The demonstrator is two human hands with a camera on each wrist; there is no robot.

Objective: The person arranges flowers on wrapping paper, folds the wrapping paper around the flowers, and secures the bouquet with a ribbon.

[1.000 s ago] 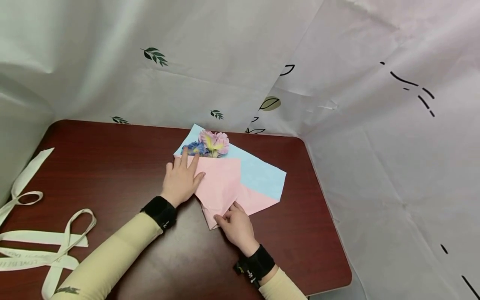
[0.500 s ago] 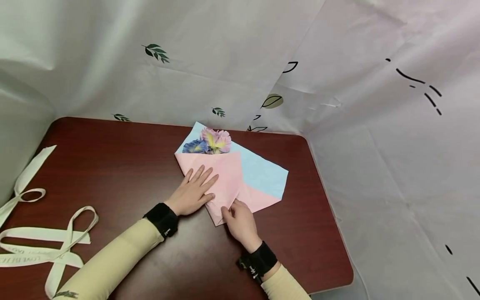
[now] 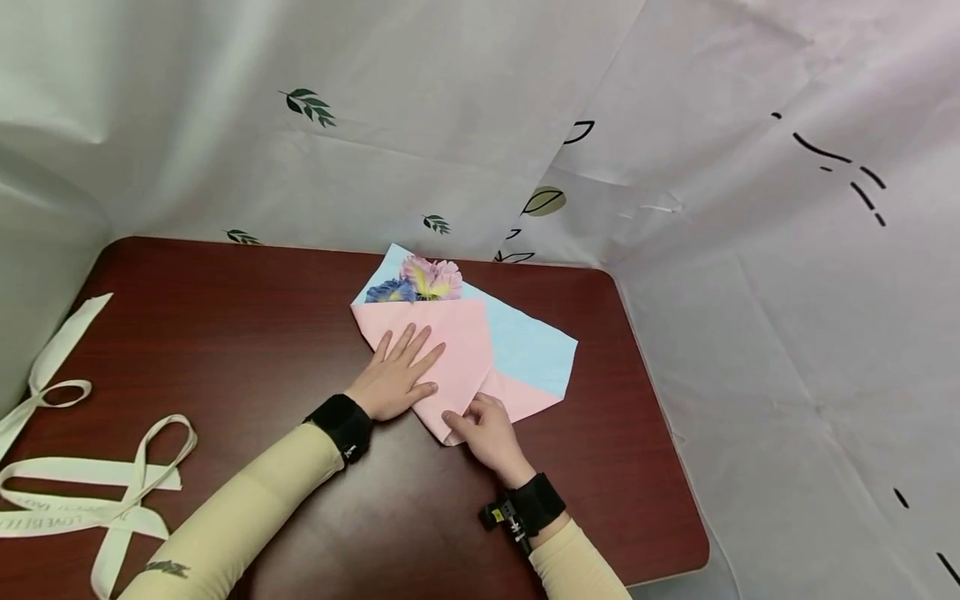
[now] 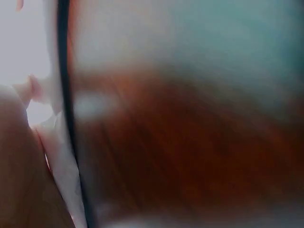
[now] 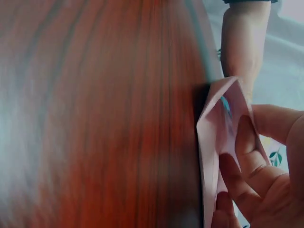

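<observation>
A sheet of wrapping paper [image 3: 461, 333], pink on one side and light blue on the other, lies folded over two flowers in the head view. A pink-and-yellow flower [image 3: 435, 279] and a blue flower [image 3: 390, 291] show above the pink fold; their stems are hidden. My left hand [image 3: 393, 379] rests on the pink fold with its fingers spread. At the lower tip, my right hand [image 3: 491, 433] pinches the fold's edge. In the right wrist view the thumb is outside the paper layer [image 5: 209, 142] and the fingers are inside it. The left wrist view is mostly blurred.
Cream ribbons [image 3: 123, 508] with loops and faint print lie at the left of the dark red-brown table [image 3: 247, 325]. Another ribbon [image 3: 71, 333] reaches the left edge. A pale curtain [image 3: 390, 125] with leaf prints hangs behind the table and along its right side.
My left hand has slid off the blue flower, down and right onto the pink fold. The right hand has shifted slightly right, and the fold's lower tip has moved right and up with it.
</observation>
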